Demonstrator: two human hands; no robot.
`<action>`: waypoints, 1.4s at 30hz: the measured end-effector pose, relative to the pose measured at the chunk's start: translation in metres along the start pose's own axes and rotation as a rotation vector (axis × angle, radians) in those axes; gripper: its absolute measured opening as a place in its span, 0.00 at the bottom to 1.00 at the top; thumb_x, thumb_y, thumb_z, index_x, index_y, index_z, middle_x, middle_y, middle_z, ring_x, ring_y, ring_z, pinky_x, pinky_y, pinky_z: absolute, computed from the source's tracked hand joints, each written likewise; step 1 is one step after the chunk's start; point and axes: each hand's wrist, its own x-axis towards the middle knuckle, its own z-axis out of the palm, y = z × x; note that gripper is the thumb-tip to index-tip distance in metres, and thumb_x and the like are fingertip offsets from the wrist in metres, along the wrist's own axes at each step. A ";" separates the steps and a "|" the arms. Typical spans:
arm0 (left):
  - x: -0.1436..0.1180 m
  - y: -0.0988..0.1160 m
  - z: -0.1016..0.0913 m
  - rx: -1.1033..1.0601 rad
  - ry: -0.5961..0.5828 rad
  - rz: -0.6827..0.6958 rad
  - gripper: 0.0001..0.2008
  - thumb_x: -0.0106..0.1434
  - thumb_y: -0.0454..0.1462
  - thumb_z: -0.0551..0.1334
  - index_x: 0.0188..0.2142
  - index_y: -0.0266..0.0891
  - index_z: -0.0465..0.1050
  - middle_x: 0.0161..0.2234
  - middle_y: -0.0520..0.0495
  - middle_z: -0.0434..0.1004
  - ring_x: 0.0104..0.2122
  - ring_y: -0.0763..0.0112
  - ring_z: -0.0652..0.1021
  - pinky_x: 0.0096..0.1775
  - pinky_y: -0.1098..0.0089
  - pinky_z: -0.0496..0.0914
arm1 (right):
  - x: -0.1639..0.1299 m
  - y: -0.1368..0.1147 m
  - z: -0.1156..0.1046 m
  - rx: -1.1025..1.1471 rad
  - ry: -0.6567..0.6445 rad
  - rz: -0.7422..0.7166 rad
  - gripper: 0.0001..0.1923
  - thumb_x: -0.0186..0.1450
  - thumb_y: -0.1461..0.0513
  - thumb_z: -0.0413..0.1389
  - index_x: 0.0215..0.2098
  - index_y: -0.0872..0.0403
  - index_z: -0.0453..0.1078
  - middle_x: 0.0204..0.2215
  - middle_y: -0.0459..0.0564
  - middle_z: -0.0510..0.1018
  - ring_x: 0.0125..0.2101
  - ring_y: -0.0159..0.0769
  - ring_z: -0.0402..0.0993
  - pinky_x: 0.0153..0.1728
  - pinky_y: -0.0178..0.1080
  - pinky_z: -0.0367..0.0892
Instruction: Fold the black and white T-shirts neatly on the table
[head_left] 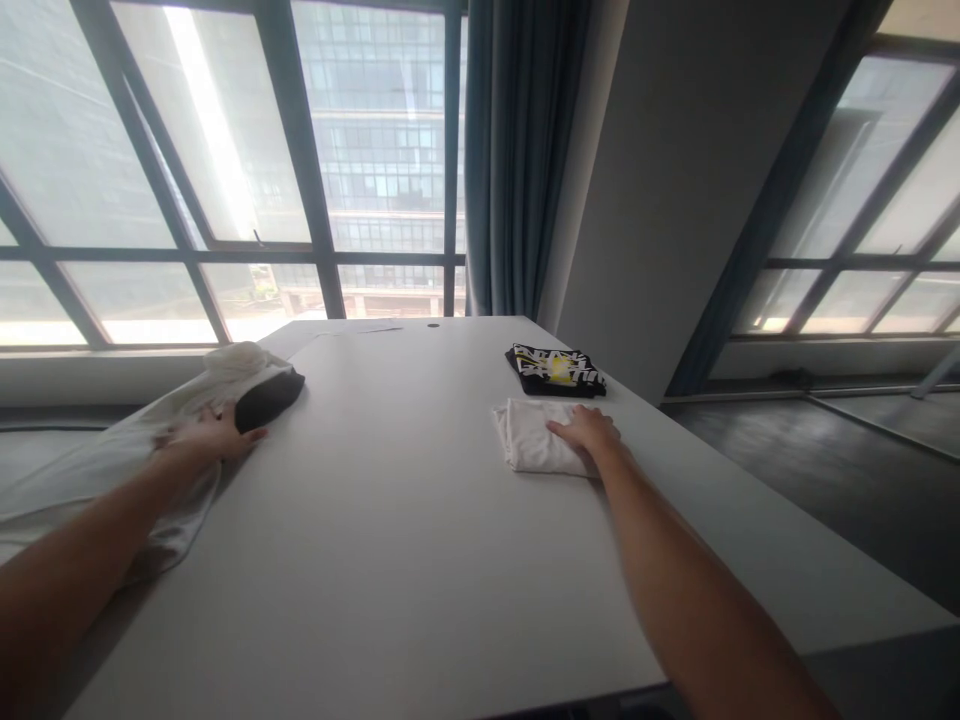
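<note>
The right hand (589,432) lies flat, fingers apart, on a folded white cloth (534,448) at the worktop's (405,540) right. Beyond it sits a folded black shirt (556,370). The left hand (217,436) rests spread on loose white clothes (112,470) beside a dark garment (268,398) at the left edge.

A long white worktop (405,520) runs toward the windows. On its right side lies a folded white cloth (529,435), and just beyond it, near the right edge, a folded black shirt (555,370) with white and yellow print. On the left edge lies a loose heap of white garments (112,460) with a black piece (270,398) among them.
</note>
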 end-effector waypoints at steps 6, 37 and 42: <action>0.010 0.004 0.022 -0.006 -0.043 -0.174 0.38 0.68 0.54 0.47 0.71 0.37 0.46 0.73 0.34 0.40 0.66 0.18 0.42 0.54 0.27 0.50 | -0.003 -0.022 0.019 -0.028 0.052 -0.236 0.36 0.67 0.42 0.51 0.64 0.56 0.64 0.60 0.65 0.67 0.58 0.55 0.64 0.55 0.50 0.61; -0.157 0.191 0.045 -0.626 -0.164 0.834 0.10 0.57 0.37 0.60 0.37 0.41 0.78 0.30 0.50 0.80 0.29 0.66 0.77 0.36 0.67 0.71 | -0.087 -0.126 0.014 1.120 -0.204 -0.906 0.28 0.48 0.63 0.60 0.49 0.54 0.72 0.34 0.46 0.75 0.36 0.37 0.72 0.40 0.39 0.69; -0.146 0.182 0.026 -0.429 0.129 0.830 0.11 0.63 0.35 0.56 0.37 0.44 0.78 0.36 0.47 0.80 0.32 0.64 0.78 0.40 0.65 0.70 | -0.076 -0.105 -0.001 0.747 0.370 -0.814 0.10 0.50 0.69 0.51 0.30 0.54 0.71 0.31 0.50 0.73 0.37 0.41 0.69 0.43 0.42 0.67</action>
